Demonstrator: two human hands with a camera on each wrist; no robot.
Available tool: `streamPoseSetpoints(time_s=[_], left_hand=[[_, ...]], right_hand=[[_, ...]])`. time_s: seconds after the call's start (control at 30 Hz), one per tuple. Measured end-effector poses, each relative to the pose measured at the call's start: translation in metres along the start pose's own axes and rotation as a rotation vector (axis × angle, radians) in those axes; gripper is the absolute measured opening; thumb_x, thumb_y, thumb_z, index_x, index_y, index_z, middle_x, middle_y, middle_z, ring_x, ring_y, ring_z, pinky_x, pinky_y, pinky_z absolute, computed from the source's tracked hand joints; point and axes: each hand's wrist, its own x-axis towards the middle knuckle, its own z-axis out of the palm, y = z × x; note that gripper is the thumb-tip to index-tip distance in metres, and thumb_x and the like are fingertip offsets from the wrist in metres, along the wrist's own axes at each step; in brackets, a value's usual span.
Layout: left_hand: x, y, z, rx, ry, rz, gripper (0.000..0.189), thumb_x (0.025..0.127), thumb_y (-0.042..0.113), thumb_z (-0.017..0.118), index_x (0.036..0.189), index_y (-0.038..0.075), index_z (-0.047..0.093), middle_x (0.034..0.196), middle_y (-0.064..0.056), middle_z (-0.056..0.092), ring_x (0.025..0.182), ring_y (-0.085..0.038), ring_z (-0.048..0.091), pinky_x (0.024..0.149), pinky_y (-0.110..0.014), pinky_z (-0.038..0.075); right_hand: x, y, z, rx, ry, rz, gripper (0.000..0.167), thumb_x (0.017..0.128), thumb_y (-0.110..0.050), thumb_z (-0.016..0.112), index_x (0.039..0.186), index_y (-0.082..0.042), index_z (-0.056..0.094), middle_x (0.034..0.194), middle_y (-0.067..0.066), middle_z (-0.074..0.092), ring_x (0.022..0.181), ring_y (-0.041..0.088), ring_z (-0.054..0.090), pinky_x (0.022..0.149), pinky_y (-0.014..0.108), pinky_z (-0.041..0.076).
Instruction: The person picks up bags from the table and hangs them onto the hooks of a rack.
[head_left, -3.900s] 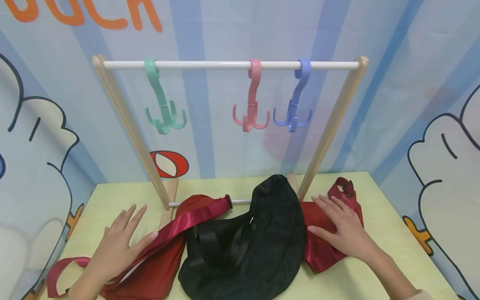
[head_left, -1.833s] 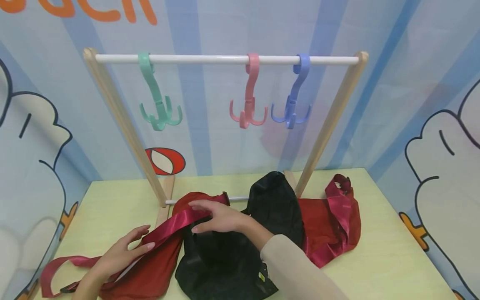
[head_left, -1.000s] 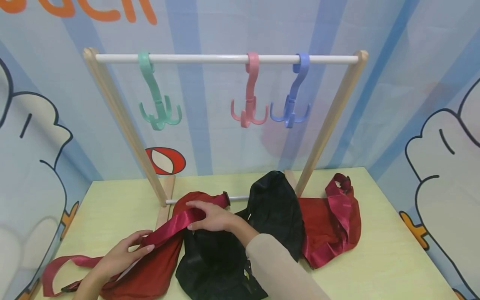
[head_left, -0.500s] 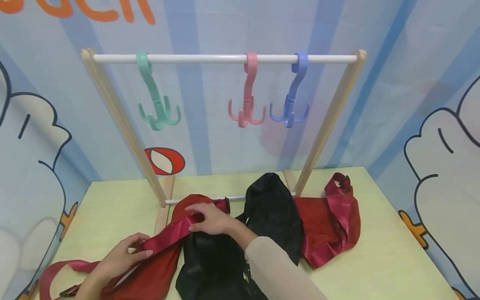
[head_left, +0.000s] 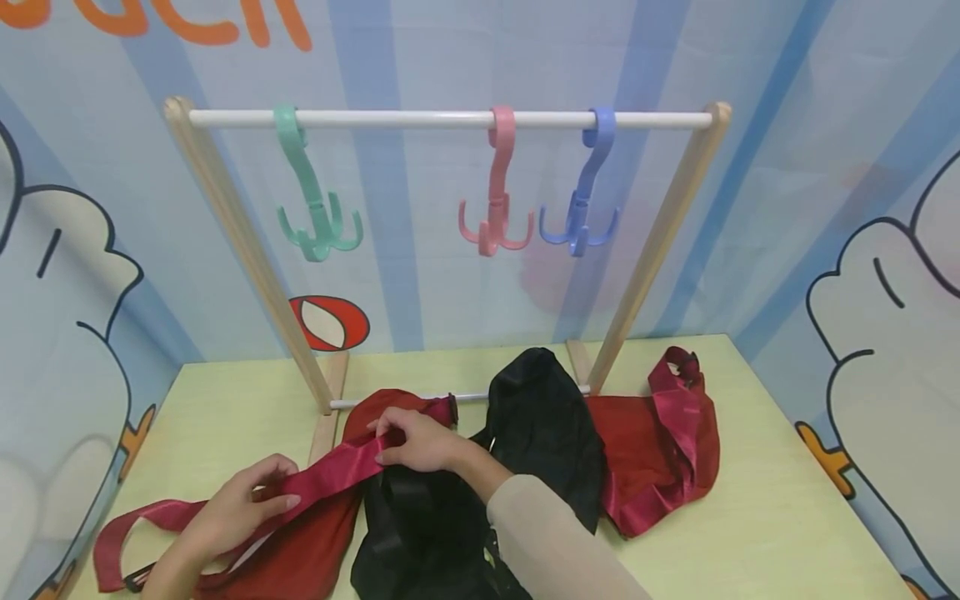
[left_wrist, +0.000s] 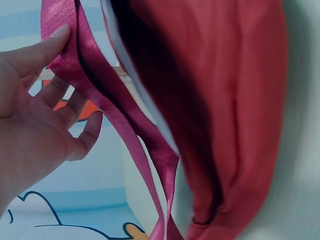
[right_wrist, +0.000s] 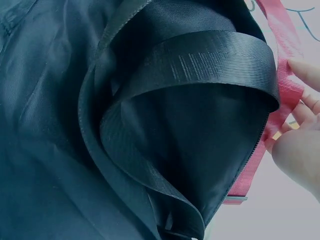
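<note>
Magenta strap (head_left: pixel 337 471) over red bag (head_left: pixel 307 554): looped end lying at far left, then pinched between thumb and fingers of left hand (head_left: pixel 236 500), long axis slanting rightward and away across 2 grips, then pinched in right hand (head_left: pixel 420 437), nearer the far end, at left edge of black bag (head_left: pixel 540 425).

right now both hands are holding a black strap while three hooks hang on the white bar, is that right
Not quite: the strap's colour is wrong. As the head view shows, the left hand and right hand hold a magenta strap above the left red bag, while three hooks hang on the white bar.
</note>
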Motion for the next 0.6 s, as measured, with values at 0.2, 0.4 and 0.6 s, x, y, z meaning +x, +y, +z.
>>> streamPoseSetpoints(time_s=[0.2, 0.4, 0.6], left_hand=[[0.0, 0.008, -0.005, 0.032, -0.006, 0.078, 0.023, 0.081, 0.004, 0.066, 0.102, 0.005, 0.057, 0.095, -0.005, 0.057, 0.089, -0.02, 0.051, 0.079, -0.033, 0.047], [0.0, 0.013, -0.006, 0.062, 0.007, 0.066, 0.024, 0.081, 0.005, 0.066, 0.104, 0.007, 0.056, 0.094, -0.004, 0.057, 0.089, -0.021, 0.051, 0.08, -0.04, 0.047], [-0.003, 0.019, -0.008, 0.001, 0.001, 0.034, 0.027, 0.082, 0.003, 0.064, 0.107, 0.006, 0.054, 0.092, -0.009, 0.054, 0.075, -0.021, 0.053, 0.053, -0.028, 0.046]], right_hand=[[-0.001, -0.001, -0.003, 0.023, 0.0, 0.021, 0.022, 0.08, -0.012, 0.069, 0.092, -0.012, 0.051, 0.11, 0.0, 0.058, 0.102, 0.01, 0.051, 0.086, 0.021, 0.04], [-0.002, 0.0, -0.01, -0.045, -0.031, -0.014, 0.042, 0.08, -0.014, 0.069, 0.118, -0.006, 0.054, 0.111, 0.002, 0.054, 0.106, 0.013, 0.047, 0.09, 0.023, 0.039], [-0.003, -0.003, -0.016, -0.212, -0.047, -0.026, 0.028, 0.079, -0.018, 0.07, 0.106, -0.012, 0.062, 0.102, -0.002, 0.055, 0.102, 0.012, 0.044, 0.088, 0.024, 0.038]])
